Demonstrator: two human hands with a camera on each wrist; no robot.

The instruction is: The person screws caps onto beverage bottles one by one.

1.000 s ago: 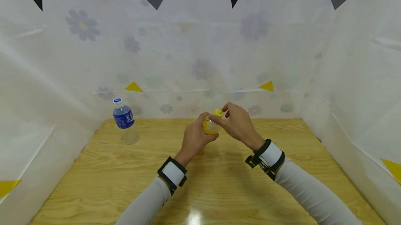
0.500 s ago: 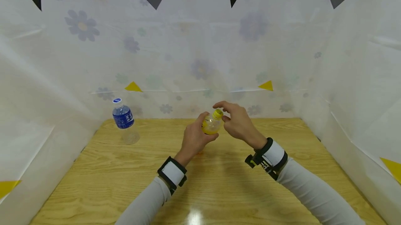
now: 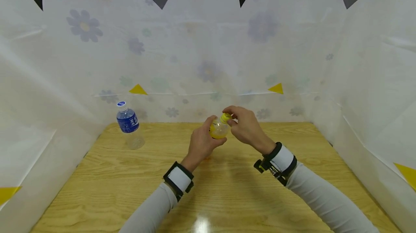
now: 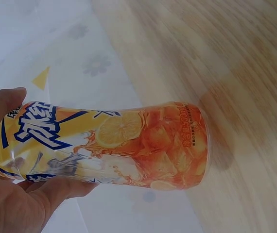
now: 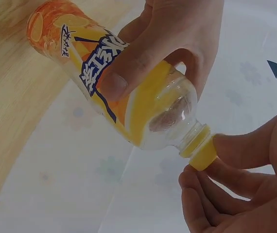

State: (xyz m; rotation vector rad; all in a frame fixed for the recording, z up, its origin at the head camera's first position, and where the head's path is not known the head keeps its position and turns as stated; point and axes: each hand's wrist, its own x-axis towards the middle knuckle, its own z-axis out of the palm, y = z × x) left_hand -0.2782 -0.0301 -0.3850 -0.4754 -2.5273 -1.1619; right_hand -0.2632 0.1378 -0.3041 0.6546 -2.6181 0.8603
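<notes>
Clear plastic bottle (image 3: 219,130), yellow-and-orange label (image 4: 114,141): long axis tilted, top toward right hand (image 3: 247,126), pinching its round yellow cap (image 5: 204,154); left hand (image 3: 202,141) gripping bottle's body.

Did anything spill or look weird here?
Nothing stands out: the blue-labelled bottle stands upright, the left hand holds the yellow-capped bottle, and I see no spill on the table.

two bottles (image 3: 219,130) (image 3: 129,123), two hands (image 3: 201,143) (image 3: 247,125), two wristbands (image 3: 178,179) (image 3: 281,160)
</notes>
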